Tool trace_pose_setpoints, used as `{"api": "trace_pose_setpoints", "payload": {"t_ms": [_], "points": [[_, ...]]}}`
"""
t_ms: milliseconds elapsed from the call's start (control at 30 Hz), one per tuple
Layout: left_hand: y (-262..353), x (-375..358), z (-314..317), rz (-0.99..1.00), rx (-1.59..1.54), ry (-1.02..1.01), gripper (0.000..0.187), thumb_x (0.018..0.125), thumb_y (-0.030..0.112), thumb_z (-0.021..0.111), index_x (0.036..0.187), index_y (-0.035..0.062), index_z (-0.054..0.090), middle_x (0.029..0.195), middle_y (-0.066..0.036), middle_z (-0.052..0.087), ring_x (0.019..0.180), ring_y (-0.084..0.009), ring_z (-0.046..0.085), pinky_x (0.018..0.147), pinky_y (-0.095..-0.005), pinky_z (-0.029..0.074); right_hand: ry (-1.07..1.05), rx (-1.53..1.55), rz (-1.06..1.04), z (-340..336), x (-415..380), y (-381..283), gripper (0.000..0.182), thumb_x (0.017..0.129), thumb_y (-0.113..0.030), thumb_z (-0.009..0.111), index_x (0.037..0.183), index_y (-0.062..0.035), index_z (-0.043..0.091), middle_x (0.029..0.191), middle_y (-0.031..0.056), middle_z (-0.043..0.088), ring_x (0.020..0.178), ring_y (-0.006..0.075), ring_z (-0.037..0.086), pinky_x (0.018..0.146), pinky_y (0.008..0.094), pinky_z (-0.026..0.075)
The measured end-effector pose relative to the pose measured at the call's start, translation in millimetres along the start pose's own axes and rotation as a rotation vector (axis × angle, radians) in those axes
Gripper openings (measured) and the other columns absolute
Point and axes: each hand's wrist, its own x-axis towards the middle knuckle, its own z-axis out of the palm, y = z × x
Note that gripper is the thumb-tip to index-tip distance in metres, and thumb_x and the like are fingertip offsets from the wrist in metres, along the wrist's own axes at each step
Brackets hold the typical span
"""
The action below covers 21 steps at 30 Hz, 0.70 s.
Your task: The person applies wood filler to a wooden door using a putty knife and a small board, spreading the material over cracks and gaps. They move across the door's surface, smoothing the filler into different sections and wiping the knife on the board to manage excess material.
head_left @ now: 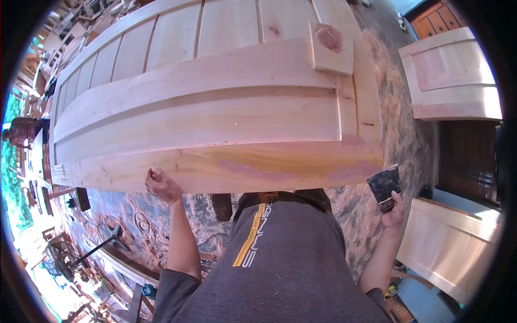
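Observation:
A large pale wooden door (pixel 215 75) lies flat in front of me, with grooved boards and a recessed long panel. Purplish-pink filler is smeared along its near rail, toward the right. My left hand (pixel 163 187) is over the near edge of the door, its fingers curled together; what they hold, if anything, is hidden. Just off the door's right corner, my right hand (pixel 393 211) grips a dark, wide, flat putty knife (pixel 384 185) by its lower end. A small wooden board (pixel 332 60) with a mound of reddish filler (pixel 329 39) rests on the door's right part.
Wooden panels (pixel 452 75) and another pale door (pixel 439 245) stand at the right. Shavings and dust cover the floor (pixel 396 107). Cords and a dark metal stand (pixel 110 237) are at lower left. Another person (pixel 24 132) is at the far left, among stacked timber.

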Motion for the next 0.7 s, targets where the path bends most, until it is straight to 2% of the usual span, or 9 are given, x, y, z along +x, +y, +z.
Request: {"api": "trace_pose_setpoints", "payload": {"t_ms": [133,233,300,367,433,533,600,633,700], "points": [[13,-2,-7,-0.021,0.098,-0.05,0.044,0.099,0.033,0.061,0.125,-0.0022,0.06,0.119,-0.021,0.061,0.114,-0.0333,0.056,0.101,-0.045,0.043,-0.01,-0.012,-0.034,5,20,-24,0.029,0.091,-0.008,0.064,0.119,-0.0048,0.066,0.115,0.0075,0.072,0.103,0.0229,0.07,0.093,0.0369,0.056],[12,-5,-2,-0.041,0.163,0.034,0.042,0.099,0.031,0.061,0.126,-0.0002,0.061,0.123,-0.021,0.061,0.121,-0.0345,0.055,0.106,-0.0458,0.041,0.004,-0.028,-0.122,-17,54,-42,0.029,0.091,-0.008,0.063,0.12,-0.0045,0.066,0.117,0.008,0.071,0.105,0.0234,0.07,0.094,0.0377,0.056],[-30,-15,20,0.179,0.116,-0.007,0.043,0.1,0.033,0.058,0.129,0.0018,0.061,0.13,-0.021,0.06,0.127,-0.0355,0.052,0.111,-0.0456,0.038,-0.034,0.012,-0.079,-19,68,-56,0.03,0.091,-0.008,0.063,0.121,-0.0046,0.066,0.118,0.0084,0.071,0.107,0.0238,0.069,0.095,0.0385,0.056],[-33,-25,16,0.23,0.15,-0.032,0.047,0.101,0.035,0.055,0.132,0.0004,0.059,0.135,-0.023,0.058,0.132,-0.0368,0.05,0.114,-0.0458,0.037,-0.079,0.012,-0.023,-20,77,-67,0.032,0.091,-0.009,0.063,0.123,-0.0046,0.065,0.118,0.0086,0.071,0.108,0.0245,0.069,0.096,0.0394,0.055],[3,-40,16,0.112,0.238,-0.027,0.053,0.102,0.037,0.053,0.134,-0.0044,0.057,0.137,-0.027,0.056,0.133,-0.0384,0.049,0.115,-0.0463,0.036,-0.136,-0.022,0.026,-21,83,-71,0.035,0.091,-0.009,0.063,0.126,-0.0047,0.063,0.118,0.0087,0.071,0.108,0.0254,0.069,0.097,0.0405,0.055],[-10,-36,27,0.043,0.335,0.019,0.051,0.102,0.043,0.048,0.141,0.0109,0.056,0.149,-0.019,0.05,0.138,-0.0372,0.044,0.119,-0.0494,0.028,-0.256,-0.078,0.091,3,85,-73,0.04,0.09,-0.009,0.063,0.129,-0.0029,0.061,0.118,0.0107,0.07,0.108,0.0261,0.069,0.096,0.0402,0.056],[6,-35,20,-0.01,0.363,-0.009,0.052,0.101,0.043,0.049,0.143,0.0114,0.054,0.151,-0.019,0.047,0.141,-0.037,0.041,0.119,-0.0505,0.026,-0.312,-0.178,0.113,22,78,-70,0.045,0.087,-0.007,0.062,0.132,0.0002,0.059,0.119,0.0127,0.069,0.11,0.0272,0.067,0.094,0.039,0.057],[16,-37,16,-0.046,0.372,-0.029,0.053,0.101,0.043,0.049,0.143,0.0117,0.054,0.152,-0.019,0.046,0.142,-0.0369,0.039,0.119,-0.051,0.026,-0.261,-0.232,0.1,32,73,-65,0.047,0.087,-0.004,0.061,0.133,0.0011,0.059,0.117,0.0126,0.069,0.108,0.0257,0.067,0.094,0.0365,0.056],[29,-38,9,-0.094,0.327,-0.062,0.055,0.101,0.044,0.05,0.145,0.0118,0.051,0.155,-0.018,0.043,0.144,-0.0368,0.037,0.119,-0.0519,0.024,-0.351,-0.441,0.027,76,50,-57,0.047,0.087,-0.003,0.06,0.134,0.0017,0.059,0.117,0.0125,0.068,0.108,0.0239,0.066,0.094,0.0348,0.055]]}}
